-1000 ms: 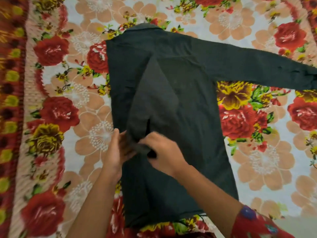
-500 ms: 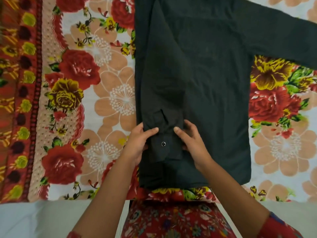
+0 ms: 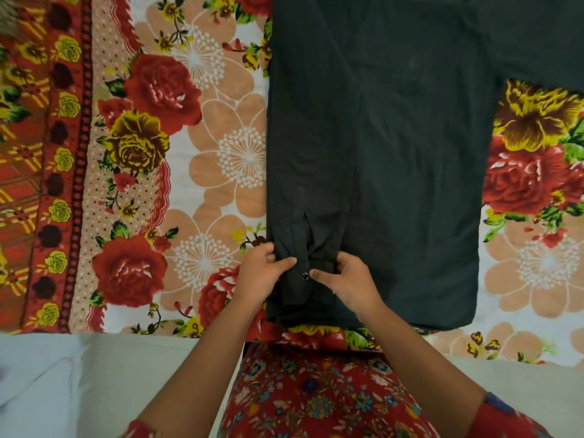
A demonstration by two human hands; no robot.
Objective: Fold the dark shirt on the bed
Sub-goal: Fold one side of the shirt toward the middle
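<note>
cuff pinned, right sleeve still out

with the near sleeve already laid down the shirt's left side, both hands sit on its cuff [image 3: 305, 273] at the hem end of the dark shirt [image 3: 395, 159]. left hand [image 3: 260, 273] grips the cuff's outer edge, thumb on top and fingers curled on the fabric. right hand [image 3: 346, 279] presses the cuff's inner edge, fingers bent, holding cloth rather than lying flat. a snap on the cuff shows between the two thumbs.

shirt lies flat on the bed [image 3: 221, 153], its long axis running straight away from the hands, hem nearest them and the collar end out of frame beyond. the folded sleeve runs along that same axis.

the key relation: the unfolded sleeve [image 3: 537, 36] branches off far up and to the right of the right hand, well apart from both. right hand is the nearer one, so my read is it should take that reach, crossing the shirt body, while the left keeps the cuff from slipping.
</note>
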